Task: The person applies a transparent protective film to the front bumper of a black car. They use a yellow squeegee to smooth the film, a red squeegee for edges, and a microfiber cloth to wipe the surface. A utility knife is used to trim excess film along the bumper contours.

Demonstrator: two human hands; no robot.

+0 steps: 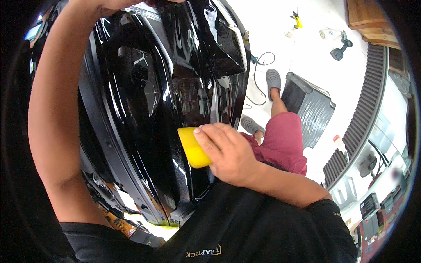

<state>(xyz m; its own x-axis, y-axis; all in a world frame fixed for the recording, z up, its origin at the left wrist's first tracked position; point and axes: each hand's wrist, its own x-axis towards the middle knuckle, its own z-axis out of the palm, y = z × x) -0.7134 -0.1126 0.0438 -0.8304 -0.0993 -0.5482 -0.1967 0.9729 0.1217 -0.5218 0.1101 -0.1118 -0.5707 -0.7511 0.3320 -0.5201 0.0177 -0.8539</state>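
Note:
My right hand is closed around a flat yellow squeegee with rounded corners, its free end against the glossy black car panel. Reflections and small wet-looking specks mark the panel near the squeegee. My left arm is raised along the left side, over the car. Only part of my left hand shows at the upper edge, so its fingers and anything in them are hidden.
On the floor to the right are a black plastic-wrapped case, a thin dark cable, a yellow-headed spray bottle and a cordless power tool. A dark ribbed strip and a wooden cabinet stand farther right.

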